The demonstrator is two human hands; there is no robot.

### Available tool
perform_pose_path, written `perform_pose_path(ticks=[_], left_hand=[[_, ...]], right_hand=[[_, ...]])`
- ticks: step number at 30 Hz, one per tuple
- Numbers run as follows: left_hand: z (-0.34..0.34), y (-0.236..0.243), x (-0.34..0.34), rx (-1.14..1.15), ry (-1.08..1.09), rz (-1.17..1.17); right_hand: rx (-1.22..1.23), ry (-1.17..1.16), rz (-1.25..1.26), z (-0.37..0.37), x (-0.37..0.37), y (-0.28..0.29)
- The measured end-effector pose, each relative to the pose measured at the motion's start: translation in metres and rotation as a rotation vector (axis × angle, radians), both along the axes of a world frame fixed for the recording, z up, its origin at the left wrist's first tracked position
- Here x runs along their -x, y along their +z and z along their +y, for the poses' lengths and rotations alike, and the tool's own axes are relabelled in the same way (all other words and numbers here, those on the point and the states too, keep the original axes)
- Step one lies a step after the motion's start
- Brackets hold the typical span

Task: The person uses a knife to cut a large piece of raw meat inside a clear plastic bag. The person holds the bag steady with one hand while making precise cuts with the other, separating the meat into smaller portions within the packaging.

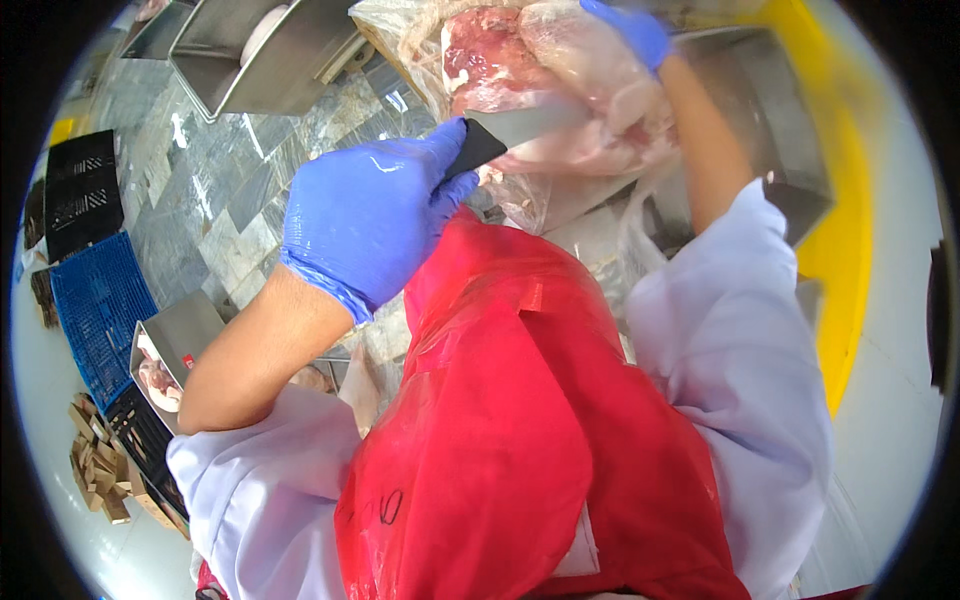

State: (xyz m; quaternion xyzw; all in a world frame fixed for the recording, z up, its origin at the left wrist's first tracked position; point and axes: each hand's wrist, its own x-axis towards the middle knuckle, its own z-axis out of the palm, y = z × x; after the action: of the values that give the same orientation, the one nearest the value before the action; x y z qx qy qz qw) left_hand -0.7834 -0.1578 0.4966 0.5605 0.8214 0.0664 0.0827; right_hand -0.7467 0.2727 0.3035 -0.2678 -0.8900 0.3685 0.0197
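My left hand [365,215], in a blue glove, is closed around the black handle of a knife [530,122]. The broad blade points right, lying across or just over a large piece of raw meat [500,55]. Red flesh shows on the meat's left side, pale fat or skin on its right. Clear plastic film [405,25] surrounds part of it. My right hand [640,35], also gloved in blue, is at the far right side of the meat. Its fingers are mostly cut off by the upper edge, so their grip is hidden.
Metal bins [245,60] stand at the far left above a tiled floor [240,230]. Black crates [85,190], a blue crate [100,310], a metal container [185,335] with meat and a cardboard pile [98,465] line the left. A yellow band [845,250] curves along the right.
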Motion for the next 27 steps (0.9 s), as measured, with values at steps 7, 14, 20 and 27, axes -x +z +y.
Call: perform_pose_path(ticks=[7, 14, 20, 27], left_hand=[[-0.005, 0.004, -0.016, 0.054, -0.057, 0.162], [-0.06, -0.11, -0.001, -0.078, 0.035, 0.173], [-0.062, -0.192, 0.035, -0.215, -0.003, 0.048], [0.013, -0.224, 0.006, -0.424, 0.021, -0.111]], right_hand=[[-0.41, -0.028, 0.158, -0.006, -0.031, -0.069], [-0.451, -0.022, 0.054, -0.02, -0.034, -0.042], [-0.186, -0.058, 0.023, -0.022, -0.031, -0.024], [-0.39, 0.101, 0.335, -0.009, -0.053, -0.068]])
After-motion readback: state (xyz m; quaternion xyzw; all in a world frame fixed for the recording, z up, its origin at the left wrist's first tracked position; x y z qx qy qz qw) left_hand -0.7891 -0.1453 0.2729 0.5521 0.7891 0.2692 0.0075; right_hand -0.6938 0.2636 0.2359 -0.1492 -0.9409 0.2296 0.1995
